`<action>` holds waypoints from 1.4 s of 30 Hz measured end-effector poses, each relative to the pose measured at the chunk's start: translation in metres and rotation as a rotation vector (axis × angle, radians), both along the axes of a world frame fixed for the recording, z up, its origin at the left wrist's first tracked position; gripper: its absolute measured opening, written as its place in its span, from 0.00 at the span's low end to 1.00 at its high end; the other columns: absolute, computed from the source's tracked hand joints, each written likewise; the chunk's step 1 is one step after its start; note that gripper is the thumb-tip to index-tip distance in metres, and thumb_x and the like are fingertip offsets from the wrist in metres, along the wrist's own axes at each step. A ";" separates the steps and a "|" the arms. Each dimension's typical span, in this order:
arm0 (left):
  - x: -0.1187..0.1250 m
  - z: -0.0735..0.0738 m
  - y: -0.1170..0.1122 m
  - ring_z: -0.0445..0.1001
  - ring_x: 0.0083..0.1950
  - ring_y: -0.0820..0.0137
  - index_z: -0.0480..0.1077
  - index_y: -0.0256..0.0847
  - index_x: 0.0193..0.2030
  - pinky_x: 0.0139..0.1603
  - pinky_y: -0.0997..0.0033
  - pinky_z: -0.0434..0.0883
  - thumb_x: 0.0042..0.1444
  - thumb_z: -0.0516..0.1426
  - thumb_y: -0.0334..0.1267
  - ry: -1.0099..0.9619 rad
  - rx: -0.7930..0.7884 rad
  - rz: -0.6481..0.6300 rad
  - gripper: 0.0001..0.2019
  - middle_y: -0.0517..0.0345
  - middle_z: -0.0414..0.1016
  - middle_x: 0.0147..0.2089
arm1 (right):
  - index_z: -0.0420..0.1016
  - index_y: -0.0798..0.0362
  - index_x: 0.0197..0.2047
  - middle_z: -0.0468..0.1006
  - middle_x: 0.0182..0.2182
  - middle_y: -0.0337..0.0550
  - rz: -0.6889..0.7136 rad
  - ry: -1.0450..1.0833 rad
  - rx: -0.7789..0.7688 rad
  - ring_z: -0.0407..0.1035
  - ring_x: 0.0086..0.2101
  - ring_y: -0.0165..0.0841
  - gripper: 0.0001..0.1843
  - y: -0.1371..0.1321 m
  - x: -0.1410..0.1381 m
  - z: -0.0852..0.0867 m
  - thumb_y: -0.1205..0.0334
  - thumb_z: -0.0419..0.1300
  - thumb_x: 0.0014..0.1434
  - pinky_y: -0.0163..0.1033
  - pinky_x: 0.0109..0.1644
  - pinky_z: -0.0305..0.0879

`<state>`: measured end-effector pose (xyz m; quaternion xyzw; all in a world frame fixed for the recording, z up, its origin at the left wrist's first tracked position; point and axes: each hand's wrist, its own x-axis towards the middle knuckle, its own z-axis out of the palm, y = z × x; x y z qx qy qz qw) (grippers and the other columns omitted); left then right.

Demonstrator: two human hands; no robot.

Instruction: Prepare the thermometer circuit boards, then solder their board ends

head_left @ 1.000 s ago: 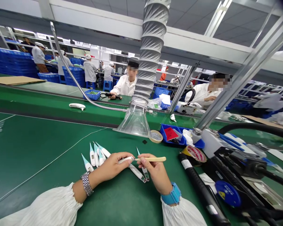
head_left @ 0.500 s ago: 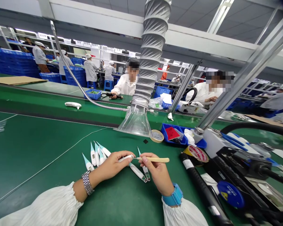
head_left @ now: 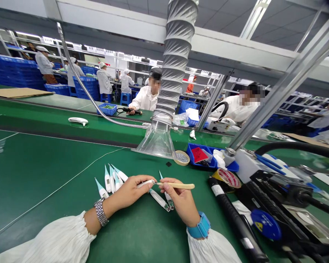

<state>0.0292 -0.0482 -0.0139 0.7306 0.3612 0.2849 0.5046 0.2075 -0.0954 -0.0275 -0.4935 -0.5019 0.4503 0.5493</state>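
Note:
Between thumb and fingers, my left hand (head_left: pixel 133 190) grips a white digital thermometer (head_left: pixel 146 183), its uncovered end turned to the right. My right hand (head_left: pixel 179 197) pinches a tweezer-like tool with a pale yellow handle (head_left: pixel 182 186). The tool's thin metal tip reaches the thermometer's end; whether it touches inside cannot be made out. Below and between the hands lie two more thermometers, one of them (head_left: pixel 159 199) with its circuit end exposed. Several thermometers with teal tips (head_left: pixel 108 179) lie fanned out beyond my left wrist, partly hidden by that hand.
A clear fume hood (head_left: pixel 156 140) hangs over the green bench beyond my hands. To its right stand a round dish of small grey pieces (head_left: pixel 181 157) and blue bins (head_left: pixel 203 160). Tape (head_left: pixel 227 179) and a black rod-shaped tool (head_left: pixel 235 219) lie at right. Co-workers sit across the belt.
The tool in my right hand has shifted very slightly left toward the thermometer's end. Two white parts on the far belt have moved left.

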 end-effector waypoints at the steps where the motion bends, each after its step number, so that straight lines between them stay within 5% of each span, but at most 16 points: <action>1: 0.000 0.000 0.000 0.70 0.42 0.65 0.73 0.37 0.45 0.41 0.71 0.67 0.57 0.51 0.47 -0.005 0.009 0.006 0.18 0.55 0.75 0.38 | 0.76 0.54 0.37 0.78 0.30 0.44 -0.007 0.004 0.007 0.72 0.32 0.34 0.18 0.000 0.000 -0.001 0.48 0.63 0.50 0.40 0.40 0.71; 13: 0.002 -0.007 0.001 0.68 0.52 0.64 0.72 0.39 0.47 0.54 0.70 0.62 0.58 0.53 0.45 -0.040 0.002 0.021 0.16 0.54 0.73 0.49 | 0.77 0.54 0.34 0.77 0.28 0.42 -0.042 0.023 0.038 0.71 0.29 0.31 0.16 -0.002 -0.005 0.005 0.49 0.64 0.49 0.38 0.37 0.70; 17: 0.001 -0.006 0.003 0.70 0.40 0.68 0.72 0.38 0.48 0.40 0.74 0.66 0.58 0.52 0.49 -0.019 -0.036 -0.016 0.19 0.55 0.75 0.42 | 0.76 0.55 0.34 0.77 0.27 0.43 -0.020 0.064 0.010 0.71 0.28 0.31 0.18 -0.001 -0.005 0.005 0.47 0.64 0.49 0.38 0.37 0.69; 21: 0.000 -0.007 0.005 0.59 0.24 0.75 0.71 0.37 0.50 0.24 0.77 0.56 0.57 0.51 0.53 0.045 -0.100 -0.042 0.24 0.60 0.69 0.29 | 0.76 0.56 0.34 0.76 0.25 0.41 -0.004 0.120 -0.016 0.70 0.27 0.29 0.20 0.001 -0.003 0.002 0.46 0.65 0.48 0.36 0.36 0.67; 33: 0.000 -0.013 0.008 0.56 0.25 0.75 0.70 0.36 0.50 0.24 0.77 0.54 0.53 0.50 0.57 0.085 -0.108 -0.007 0.28 0.59 0.65 0.28 | 0.76 0.56 0.33 0.76 0.25 0.40 0.033 0.222 -0.021 0.69 0.27 0.27 0.20 0.004 -0.005 0.000 0.47 0.67 0.45 0.35 0.36 0.67; 42: -0.006 -0.029 0.019 0.57 0.24 0.73 0.71 0.38 0.51 0.23 0.76 0.55 0.38 0.55 0.67 0.150 -0.204 0.076 0.40 0.58 0.68 0.27 | 0.76 0.58 0.30 0.74 0.22 0.39 0.034 0.313 -0.023 0.68 0.23 0.24 0.22 0.007 -0.008 -0.001 0.46 0.69 0.41 0.32 0.32 0.66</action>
